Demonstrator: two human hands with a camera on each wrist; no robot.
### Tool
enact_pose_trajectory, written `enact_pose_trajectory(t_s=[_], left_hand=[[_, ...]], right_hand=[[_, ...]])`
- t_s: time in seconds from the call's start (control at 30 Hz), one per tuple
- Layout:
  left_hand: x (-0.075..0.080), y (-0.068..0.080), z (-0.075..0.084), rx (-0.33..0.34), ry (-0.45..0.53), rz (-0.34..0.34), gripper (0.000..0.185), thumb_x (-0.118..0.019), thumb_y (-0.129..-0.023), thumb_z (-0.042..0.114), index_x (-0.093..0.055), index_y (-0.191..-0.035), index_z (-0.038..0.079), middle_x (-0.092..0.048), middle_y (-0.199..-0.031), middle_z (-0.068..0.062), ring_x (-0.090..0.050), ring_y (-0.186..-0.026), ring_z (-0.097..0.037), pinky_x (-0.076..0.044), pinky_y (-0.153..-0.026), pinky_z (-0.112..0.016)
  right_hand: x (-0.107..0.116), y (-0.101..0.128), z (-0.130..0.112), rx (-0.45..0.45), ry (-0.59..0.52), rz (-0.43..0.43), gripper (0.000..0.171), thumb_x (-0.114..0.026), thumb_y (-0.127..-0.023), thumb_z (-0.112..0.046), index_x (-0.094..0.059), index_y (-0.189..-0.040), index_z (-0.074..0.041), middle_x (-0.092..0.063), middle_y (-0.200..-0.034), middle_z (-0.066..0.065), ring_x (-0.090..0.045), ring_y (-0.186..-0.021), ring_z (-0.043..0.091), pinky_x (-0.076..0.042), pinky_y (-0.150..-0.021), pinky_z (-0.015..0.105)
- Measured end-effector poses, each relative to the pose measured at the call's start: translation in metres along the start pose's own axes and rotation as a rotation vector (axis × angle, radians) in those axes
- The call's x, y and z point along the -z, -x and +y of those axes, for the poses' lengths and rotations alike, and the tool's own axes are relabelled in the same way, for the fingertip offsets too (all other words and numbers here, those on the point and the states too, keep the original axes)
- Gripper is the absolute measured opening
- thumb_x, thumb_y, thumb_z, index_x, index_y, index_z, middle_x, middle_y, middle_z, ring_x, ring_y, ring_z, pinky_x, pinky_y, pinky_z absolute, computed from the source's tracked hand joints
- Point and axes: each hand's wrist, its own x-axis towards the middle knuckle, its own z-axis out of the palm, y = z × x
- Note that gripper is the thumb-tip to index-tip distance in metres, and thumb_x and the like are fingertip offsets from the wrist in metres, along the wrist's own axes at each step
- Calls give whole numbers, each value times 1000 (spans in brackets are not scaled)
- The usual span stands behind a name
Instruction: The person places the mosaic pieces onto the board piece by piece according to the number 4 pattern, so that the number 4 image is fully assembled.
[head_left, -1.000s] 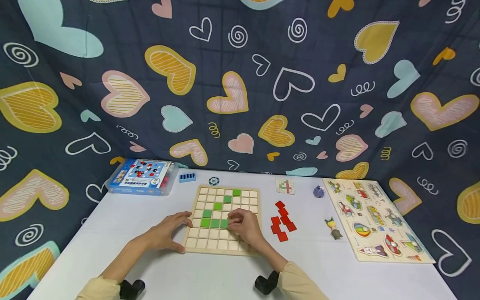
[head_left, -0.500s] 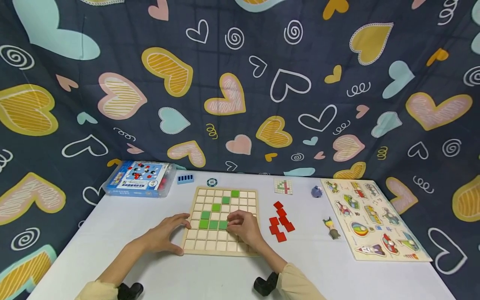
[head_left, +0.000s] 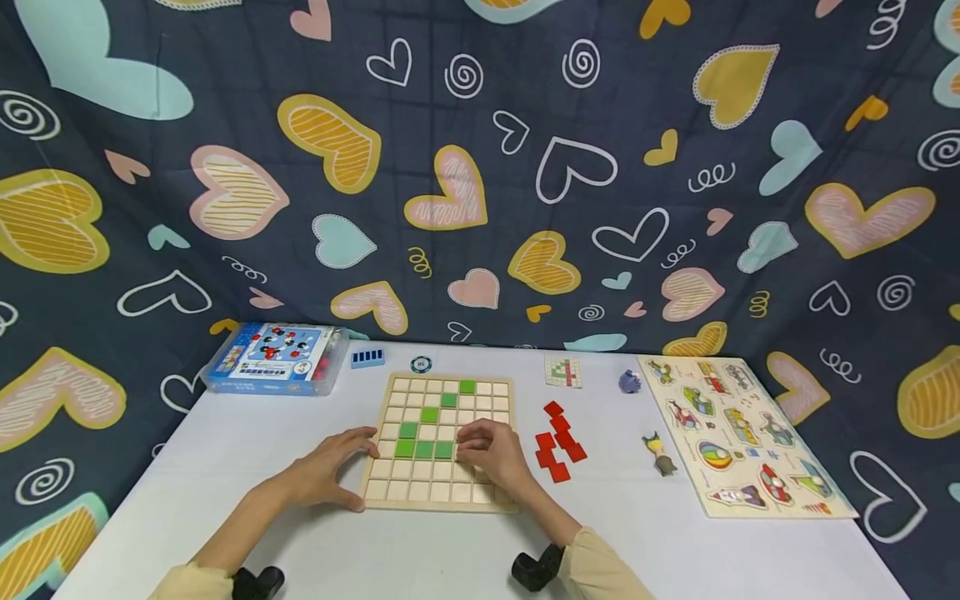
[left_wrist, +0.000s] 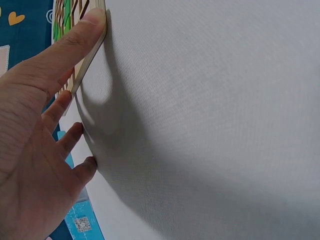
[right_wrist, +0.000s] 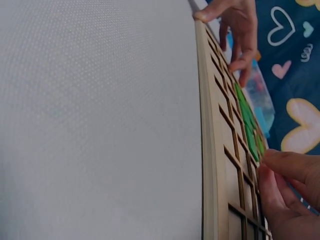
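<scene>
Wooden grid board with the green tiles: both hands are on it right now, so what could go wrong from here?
1. The right hand works fingertips-down beside the green tiles; a slip could nudge a seated tile out of its cell.
2. The left hand only steadies the wooden grid board at its left edge with thumb and fingers, so a push could slide the board on the smooth white table.
3. The red tiles lie loose near the right forearm and could get swept aside.

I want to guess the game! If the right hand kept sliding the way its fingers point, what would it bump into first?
The right hand rests on the wooden grid board, fingers pointing left. Going straight on, it would most likely meet the green tiles of the bottom row first, right at its fingertips; whether they already touch is unclear. Farther along is the left hand.
</scene>
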Motion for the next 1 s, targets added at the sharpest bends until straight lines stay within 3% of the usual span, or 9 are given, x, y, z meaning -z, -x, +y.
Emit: enact_pose_trajectory(t_s=[0.4,0.53,0.63,0.8,1.0], left_hand=[[0,1,-1,-12,-13,4,62,-86,-64,36,-55,-115,18,-35,-147,-22,-31,-130,-53,-30,-90,-77],[0,0,-1,7,-10,-4,62,-86,-64,36,-54,-115,20,-35,-148,-20,-29,-131,-52,-30,-89,-79],[0,-1,-1,17,-7,-9,61,-86,-65,35,-54,-114,21,-34,-148,-19,-29,-132,-51,-29,-88,-79],[0,-1,-2,13,-2,-5,61,-86,-65,35,-54,-114,21,-34,-149,-20,-28,-132,-52,-29,-88,-79],[0,0,-1,7,-4,0,60,-86,-65,35,-54,-114,21,-34,-148,-20,-28,-132,-52,-29,-88,-79]], right_hand=[[25,5,4,-26,-6,38,25,-70,-80,7,-64,-104,9,-68,-97,24,-69,-88,32,-57,-74,26],[39,13,-10,-27,-9,62,23,-67,-81,11,-62,-104,14,-66,-98,31,-67,-90,40,-57,-77,34],[52,15,-10,-37,-22,93,24,-67,-80,14,-62,-103,14,-65,-99,32,-66,-92,42,-57,-77,34],[79,17,9,-114,-18,186,26,-70,-79,11,-65,-104,8,-68,-101,25,-68,-92,32,-57,-74,28],[119,32,13,-158,48,226,27,-67,-84,8,-63,-110,7,-66,-108,24,-66,-93,30,-56,-79,24]])
